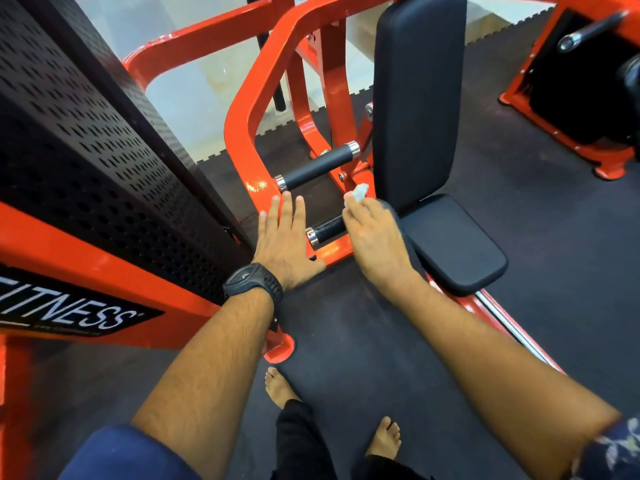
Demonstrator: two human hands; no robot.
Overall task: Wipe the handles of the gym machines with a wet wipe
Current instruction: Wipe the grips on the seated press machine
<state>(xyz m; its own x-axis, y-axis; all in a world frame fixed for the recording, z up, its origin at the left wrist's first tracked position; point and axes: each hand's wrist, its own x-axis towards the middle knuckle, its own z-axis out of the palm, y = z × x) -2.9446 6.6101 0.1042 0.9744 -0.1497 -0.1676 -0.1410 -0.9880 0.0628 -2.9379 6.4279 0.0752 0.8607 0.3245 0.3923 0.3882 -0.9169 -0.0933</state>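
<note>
A red gym machine carries two black handles with chrome end caps. The upper handle is bare. The lower handle is partly hidden under my right hand, whose fingers hold a crumpled white wet wipe at its far end. My left hand, with a black watch on the wrist, lies flat with straight fingers just left of the lower handle, over the red frame.
The machine's black back pad and seat stand right of the handles. A perforated black weight-stack cover rises at left. Another red machine stands far right. My bare feet are on dark rubber flooring.
</note>
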